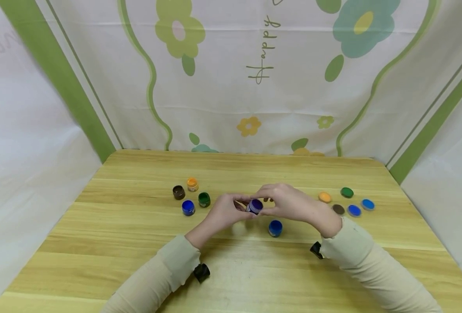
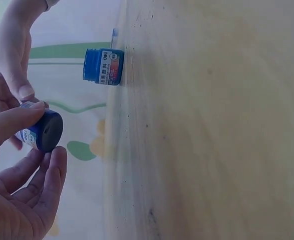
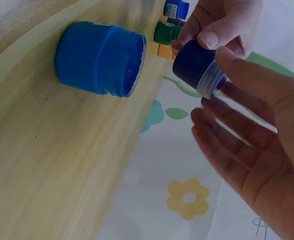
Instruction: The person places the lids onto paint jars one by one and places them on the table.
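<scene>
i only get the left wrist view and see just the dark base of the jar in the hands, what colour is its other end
Observer: Deep purple. The head view looks down on that end of the held jar, between the left hand and the right hand.
Operator: ok and the blue jar standing on the table, lid on or off
Observer: Off. The right wrist view shows the standing blue jar with its mouth uncovered.
Operator: any more jars out of my sight
Observer: Four, grouped on the person's left in the head view: a brown jar, an orange jar, a green jar and another blue jar.
</scene>
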Available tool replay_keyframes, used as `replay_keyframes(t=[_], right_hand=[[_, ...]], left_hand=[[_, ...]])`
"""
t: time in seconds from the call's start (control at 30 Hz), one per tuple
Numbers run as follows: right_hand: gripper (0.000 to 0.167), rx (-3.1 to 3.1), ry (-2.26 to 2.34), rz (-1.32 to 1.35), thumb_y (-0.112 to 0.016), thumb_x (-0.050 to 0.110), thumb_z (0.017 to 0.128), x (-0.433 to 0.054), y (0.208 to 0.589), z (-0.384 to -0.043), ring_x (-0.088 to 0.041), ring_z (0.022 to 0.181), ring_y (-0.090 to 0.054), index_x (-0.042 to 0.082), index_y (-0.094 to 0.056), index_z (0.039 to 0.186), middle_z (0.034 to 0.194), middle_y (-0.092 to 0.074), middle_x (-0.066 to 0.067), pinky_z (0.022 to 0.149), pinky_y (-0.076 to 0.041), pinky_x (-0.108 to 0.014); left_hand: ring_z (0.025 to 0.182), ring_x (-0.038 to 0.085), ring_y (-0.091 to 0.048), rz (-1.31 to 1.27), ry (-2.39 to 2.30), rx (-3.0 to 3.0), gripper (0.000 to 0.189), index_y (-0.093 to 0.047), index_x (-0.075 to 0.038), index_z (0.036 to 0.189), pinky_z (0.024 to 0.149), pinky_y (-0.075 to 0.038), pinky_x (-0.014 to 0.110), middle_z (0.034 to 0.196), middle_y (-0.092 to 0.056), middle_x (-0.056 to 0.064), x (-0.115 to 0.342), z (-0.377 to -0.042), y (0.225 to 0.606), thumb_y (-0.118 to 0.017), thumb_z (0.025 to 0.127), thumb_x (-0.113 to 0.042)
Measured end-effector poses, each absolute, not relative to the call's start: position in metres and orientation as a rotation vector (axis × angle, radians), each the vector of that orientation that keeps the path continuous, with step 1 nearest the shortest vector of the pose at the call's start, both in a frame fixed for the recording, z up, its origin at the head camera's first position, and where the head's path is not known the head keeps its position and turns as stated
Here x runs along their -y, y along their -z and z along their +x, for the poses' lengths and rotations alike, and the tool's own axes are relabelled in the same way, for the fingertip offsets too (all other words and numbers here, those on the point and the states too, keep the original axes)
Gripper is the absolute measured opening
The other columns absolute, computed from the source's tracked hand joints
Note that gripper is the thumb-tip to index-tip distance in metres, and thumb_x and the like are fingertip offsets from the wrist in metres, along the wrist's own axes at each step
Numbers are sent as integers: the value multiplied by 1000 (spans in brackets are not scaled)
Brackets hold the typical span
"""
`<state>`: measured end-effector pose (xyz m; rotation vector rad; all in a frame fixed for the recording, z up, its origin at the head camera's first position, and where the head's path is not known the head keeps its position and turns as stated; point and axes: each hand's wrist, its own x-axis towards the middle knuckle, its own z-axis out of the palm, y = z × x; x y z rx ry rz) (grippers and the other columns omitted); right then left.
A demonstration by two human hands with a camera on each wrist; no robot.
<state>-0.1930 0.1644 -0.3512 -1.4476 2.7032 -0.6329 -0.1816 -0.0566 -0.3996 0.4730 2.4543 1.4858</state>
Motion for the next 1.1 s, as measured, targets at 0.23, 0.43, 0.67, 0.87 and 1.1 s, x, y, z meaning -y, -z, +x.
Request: replay_keyframes(t=[0.23,0.43,0.67,0.87,1.1], right_hand=[[38,-2682,668,-1460,-82,14,89,-163,352,-192,-18,87,-69,3,-73,124,108,-72,-6,71,-56,-26],[43,-2678,683,-1449,-83,11,88,-164,353,-192,-7,70,-57,5,-72,128,110,-72,-5,61,-51,-21],[37,-2711,651,-1373,-81,17,91,-165,352,-192,-18,92,-69,5,-72,125,114,-71,-5,75,-56,-27],[39,-2670,666,-1455,-81,9,89,-164,352,-192,-19,100,-67,3,-70,127,118,-69,-7,80,-58,-34],[39,-2707,651,-1354,-80,19,92,-162,351,-190,-16,97,-67,5,-71,127,118,-70,-5,79,-57,-31]], left_hand=[[85,13,-67,473,-1482,-2458,41,-75,-6,120,72,-57,29,106,-74,2,57,-182,399,-88,83,-18],[87,13,-67,469,-1484,-2453,42,-75,-6,121,73,-57,29,105,-73,2,57,-182,400,-88,83,-19],[86,12,-67,479,-1477,-2472,43,-74,-4,121,73,-57,29,107,-73,3,56,-182,400,-88,83,-21],[86,12,-67,487,-1470,-2475,42,-74,-5,122,73,-57,29,107,-73,3,56,-182,399,-87,84,-19],[86,13,-68,497,-1483,-2479,41,-74,-4,121,73,-57,28,109,-74,5,55,-180,399,-87,84,-17]])
